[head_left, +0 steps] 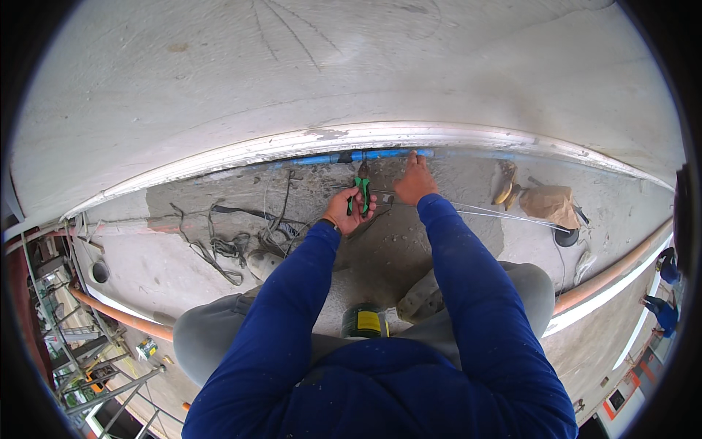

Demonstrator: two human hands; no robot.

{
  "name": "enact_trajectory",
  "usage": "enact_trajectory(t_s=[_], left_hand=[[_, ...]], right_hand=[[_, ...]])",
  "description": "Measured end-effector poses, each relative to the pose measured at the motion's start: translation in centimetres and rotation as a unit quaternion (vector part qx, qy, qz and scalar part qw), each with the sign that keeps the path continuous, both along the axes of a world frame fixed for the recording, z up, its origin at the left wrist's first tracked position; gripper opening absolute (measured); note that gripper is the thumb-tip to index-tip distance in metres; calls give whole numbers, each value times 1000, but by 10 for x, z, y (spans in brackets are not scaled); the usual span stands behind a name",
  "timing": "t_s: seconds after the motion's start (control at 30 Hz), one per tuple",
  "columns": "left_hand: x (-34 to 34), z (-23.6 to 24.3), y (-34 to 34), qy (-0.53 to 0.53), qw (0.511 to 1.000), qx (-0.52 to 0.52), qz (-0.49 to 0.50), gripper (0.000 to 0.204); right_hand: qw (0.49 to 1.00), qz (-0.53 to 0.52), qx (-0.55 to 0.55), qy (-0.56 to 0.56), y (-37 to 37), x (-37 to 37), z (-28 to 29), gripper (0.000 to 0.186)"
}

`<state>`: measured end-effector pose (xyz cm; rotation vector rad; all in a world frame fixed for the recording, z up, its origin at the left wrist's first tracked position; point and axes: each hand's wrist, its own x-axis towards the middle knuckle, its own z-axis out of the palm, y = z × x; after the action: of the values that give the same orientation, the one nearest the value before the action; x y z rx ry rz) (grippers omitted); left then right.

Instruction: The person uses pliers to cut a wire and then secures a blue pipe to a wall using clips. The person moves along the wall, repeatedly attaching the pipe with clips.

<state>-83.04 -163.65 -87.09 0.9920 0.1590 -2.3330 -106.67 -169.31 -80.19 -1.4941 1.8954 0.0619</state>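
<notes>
My left hand (349, 211) is closed round the green and black handles of a pair of pliers (363, 179). Their jaws point away from me and reach the blue pipe (387, 154) under the white moulding. To the right, my right hand (415, 180) has its fingers stretched toward the blue pipe, with the fingertips at its edge. A dark patch (344, 157) covers part of the pipe left of the pliers. Thin pale rods (482, 211) run across the floor from behind my right wrist toward the right.
Black straps (230, 245) lie tangled at the left. A dark green can with a yellow label (365, 322) stands between my legs. Brown gloves (505, 186), a paper bag (552, 205) and a black round object (566, 237) are at the right. An orange rail (578, 294) edges the ledge; scaffolding (95, 366) stands below left.
</notes>
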Motion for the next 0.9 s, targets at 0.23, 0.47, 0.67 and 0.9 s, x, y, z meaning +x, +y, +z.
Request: enact_trajectory(t_s=[0.23,0.47,0.67,0.9], left_hand=[[-2,24,-16,-107,992,32,-63,28],[-26,10,-9,-662,580,-345,-327,35],[-45,67,0,-710,477,-328,-400,47],[-26,94,-10,-713,377,-388,-445,40]], right_hand=[[999,-4,30,-15,-2,2,9,99],[999,-11,17,-30,-5,11,12,100],[999,-14,43,-20,-3,2,27,98],[999,-9,44,-24,-4,3,26,95]])
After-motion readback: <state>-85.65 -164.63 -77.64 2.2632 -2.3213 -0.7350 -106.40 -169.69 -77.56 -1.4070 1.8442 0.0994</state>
